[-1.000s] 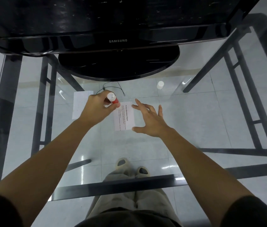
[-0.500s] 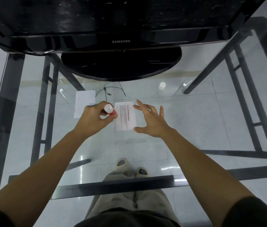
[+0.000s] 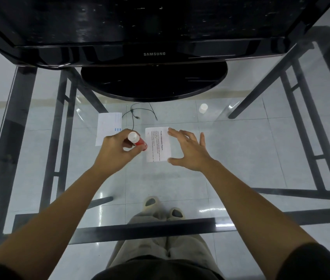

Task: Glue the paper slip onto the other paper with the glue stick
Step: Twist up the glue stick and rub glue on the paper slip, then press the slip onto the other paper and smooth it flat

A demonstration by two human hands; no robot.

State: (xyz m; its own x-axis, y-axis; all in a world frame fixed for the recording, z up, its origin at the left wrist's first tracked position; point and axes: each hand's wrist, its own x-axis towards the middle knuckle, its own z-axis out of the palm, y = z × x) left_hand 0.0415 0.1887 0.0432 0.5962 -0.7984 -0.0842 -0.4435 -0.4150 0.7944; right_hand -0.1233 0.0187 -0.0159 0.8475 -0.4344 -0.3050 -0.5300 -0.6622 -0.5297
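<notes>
Left hand (image 3: 115, 150) clamped on red glue stick (image 3: 138, 140), right hand (image 3: 190, 151) fingers spread, pinning printed paper slip (image 3: 157, 144), other paper (image 3: 108, 126) just left, glass table (image 3: 241, 158)

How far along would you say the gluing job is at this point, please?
Done: the cap is off and stands apart on the glass table. In hand: the left hand holds the glue stick beside the printed slip, which the right hand steadies at its edge. Whether glue is on yet I cannot tell. Left: pressing the slip onto the other paper, which lies apart.
</notes>
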